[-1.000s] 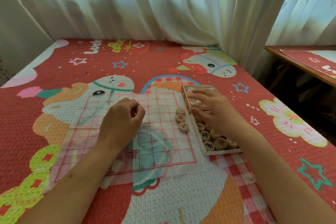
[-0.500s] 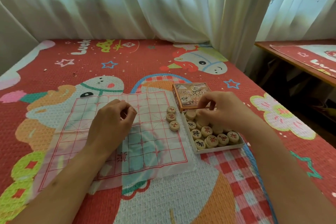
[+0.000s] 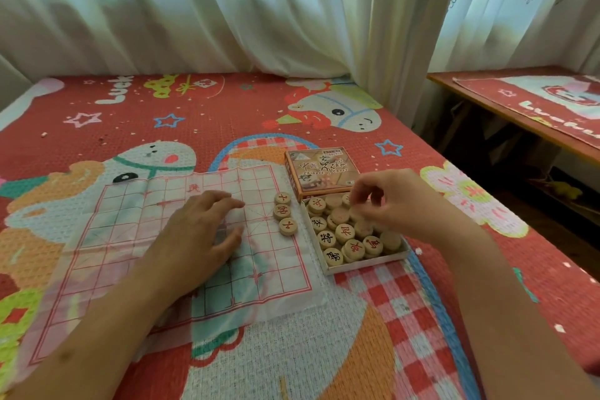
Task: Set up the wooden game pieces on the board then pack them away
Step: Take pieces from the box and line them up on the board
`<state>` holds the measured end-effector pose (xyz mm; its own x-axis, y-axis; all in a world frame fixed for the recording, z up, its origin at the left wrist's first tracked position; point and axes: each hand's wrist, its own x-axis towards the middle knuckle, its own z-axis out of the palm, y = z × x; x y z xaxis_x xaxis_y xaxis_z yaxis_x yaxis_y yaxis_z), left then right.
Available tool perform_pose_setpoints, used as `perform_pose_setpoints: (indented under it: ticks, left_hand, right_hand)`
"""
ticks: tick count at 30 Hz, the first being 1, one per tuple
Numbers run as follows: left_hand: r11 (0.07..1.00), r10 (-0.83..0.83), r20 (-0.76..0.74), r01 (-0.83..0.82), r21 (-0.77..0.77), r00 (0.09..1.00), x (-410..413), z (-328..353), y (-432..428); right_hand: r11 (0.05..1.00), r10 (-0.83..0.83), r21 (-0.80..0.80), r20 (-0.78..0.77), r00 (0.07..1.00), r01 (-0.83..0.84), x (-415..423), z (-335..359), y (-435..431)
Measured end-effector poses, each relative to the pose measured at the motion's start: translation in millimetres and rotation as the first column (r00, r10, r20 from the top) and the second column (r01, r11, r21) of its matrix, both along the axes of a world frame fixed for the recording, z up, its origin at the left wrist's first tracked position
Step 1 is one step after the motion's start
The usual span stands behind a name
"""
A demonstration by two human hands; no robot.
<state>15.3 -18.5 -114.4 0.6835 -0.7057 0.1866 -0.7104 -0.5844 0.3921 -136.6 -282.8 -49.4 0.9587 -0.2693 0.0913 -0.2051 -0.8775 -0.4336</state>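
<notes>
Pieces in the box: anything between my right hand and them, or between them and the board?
Nothing visible. The right hand is over the pieces in the open box; the board lies alongside, left hand resting mid-board.

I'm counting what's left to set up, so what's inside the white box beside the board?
Round wooden pieces fill the box, piled in layers, with red or dark characters. The right hand covers the far right part; lower layers are hidden.

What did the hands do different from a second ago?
The left hand uncurled and now rests open on the board. The right hand moved from the lid to curl over the pieces in the box. Three pieces on the board stayed put.
</notes>
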Motion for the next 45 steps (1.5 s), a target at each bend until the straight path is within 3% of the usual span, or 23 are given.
perform_pose_setpoints:
  ticks: [4, 8, 11, 29, 34, 41, 45]
  left_hand:
    - [0.977, -0.011, -0.027, 0.016, 0.212, 1.000, 1.9, -6.4, -0.9]
    - [0.955, -0.025, -0.029, 0.032, 0.295, 0.999, 3.5, -12.3, 0.6]
    - [0.953, -0.040, -0.011, 0.041, 0.299, 0.999, 5.5, -16.2, 1.2]
    - [0.949, -0.024, -0.024, 0.030, 0.313, 0.999, 4.5, -14.0, -0.4]
    - [0.948, -0.021, -0.022, 0.026, 0.317, 1.000, 5.9, -15.6, -0.4]
    - [0.950, -0.020, -0.024, 0.027, 0.312, 1.000, 3.7, -13.7, 0.0]
    - [0.950, -0.024, -0.027, 0.031, 0.311, 0.999, 2.6, -11.8, 0.4]
  right_hand:
    - [1.000, -0.021, -0.010, 0.038, 0.999, 0.021, -32.8, -7.1, 12.0]
    - [0.983, -0.171, -0.047, 0.123, 0.978, 0.178, -58.8, -13.4, 6.6]
    - [0.973, -0.220, -0.045, 0.144, 0.965, 0.228, -69.2, -15.5, 8.4]
    - [0.993, -0.058, -0.100, 0.000, 0.998, 0.057, -34.0, -22.7, 44.6]
    - [0.984, -0.125, -0.113, 0.129, 0.984, 0.140, -40.8, -12.1, 43.2]
    - [0.981, -0.177, -0.090, -0.051, 0.983, 0.172, -41.2, -19.9, 36.8]
    - [0.969, -0.210, -0.090, 0.181, 0.961, 0.229, -46.7, -10.2, 35.0]
